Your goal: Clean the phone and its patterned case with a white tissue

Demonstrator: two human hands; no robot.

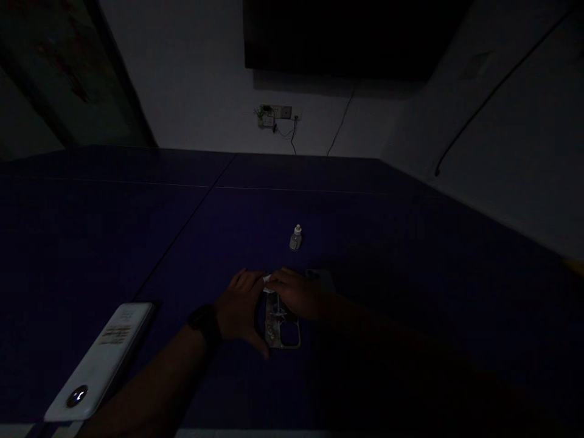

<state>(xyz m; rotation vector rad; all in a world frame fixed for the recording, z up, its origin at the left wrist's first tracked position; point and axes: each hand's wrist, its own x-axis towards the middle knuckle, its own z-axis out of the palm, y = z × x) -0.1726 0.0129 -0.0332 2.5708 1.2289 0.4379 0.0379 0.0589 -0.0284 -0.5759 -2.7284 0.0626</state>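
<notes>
A phone case (276, 328) with a printed picture and a large camera cutout lies flat on the dark blue table. My left hand (239, 307), with a dark watch on its wrist, is spread along the case's left side. Its thumb reaches the lower left corner and its fingers the far end. Closed fingers of my right hand (294, 292) press a small white wipe (268, 283) against the far part of the case, hiding some of it. Partly behind my right hand lies a dark phone (325, 278). A small clear bottle (295, 241) with a white cap stands beyond both hands.
A long white device (103, 362) with a round shiny spot lies at the left, beside my forearm. The table (182, 267) runs to the wall, where sockets and cables (285, 114) sit below a large black screen (347, 42). The room is very dim.
</notes>
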